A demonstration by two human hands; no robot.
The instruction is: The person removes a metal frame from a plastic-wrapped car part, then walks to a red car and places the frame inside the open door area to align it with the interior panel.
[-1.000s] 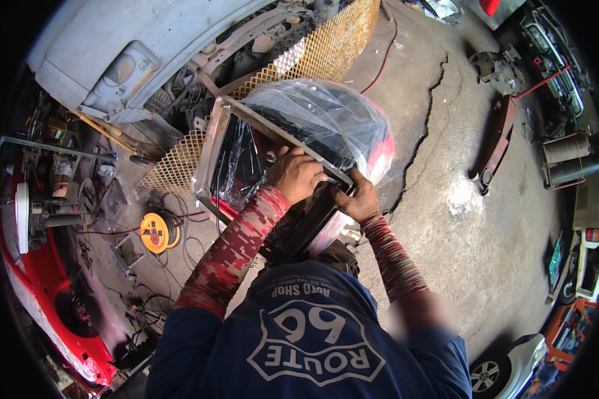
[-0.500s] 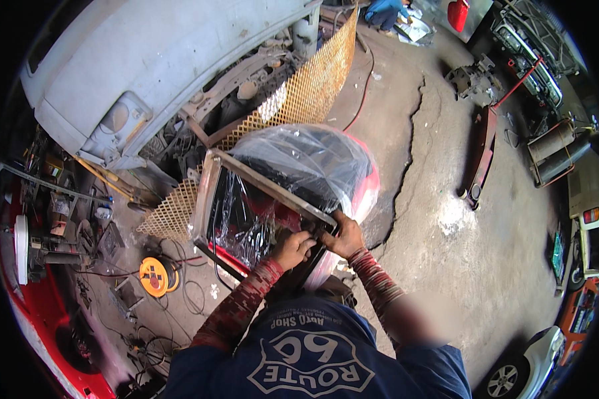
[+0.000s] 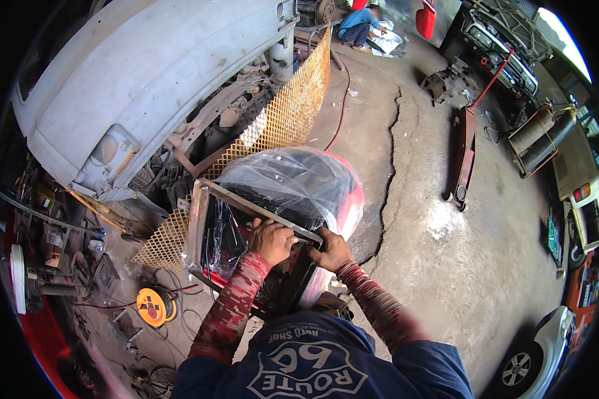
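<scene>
A rectangular metal frame (image 3: pixel 198 223) stands tilted in front of me, over a red and black object under clear plastic sheeting (image 3: pixel 289 176). I cannot make out what kind of object that is. My left hand (image 3: pixel 271 243) is closed over the frame's long upper bar, its fingers curled across the far side. Close by on the right, my right hand (image 3: pixel 331 251) grips the frame's near right corner, thumb and fingers around the metal. Part of the inside of the frame is hidden behind my left hand and forearm.
Rusty expanded mesh (image 3: pixel 283 116) leans beside a grey vehicle body (image 3: pixel 146 73). An orange cable reel (image 3: pixel 152 307) and loose cables lie at lower left. A cracked concrete floor (image 3: pixel 419 266) stretches right, with a red floor jack (image 3: pixel 462 159). A person (image 3: pixel 359 28) crouches far off.
My left hand has shifted left along the bar and now lies over it, rather than beside the right hand at the corner. My right hand stays at the corner. My view has tilted up slightly.
</scene>
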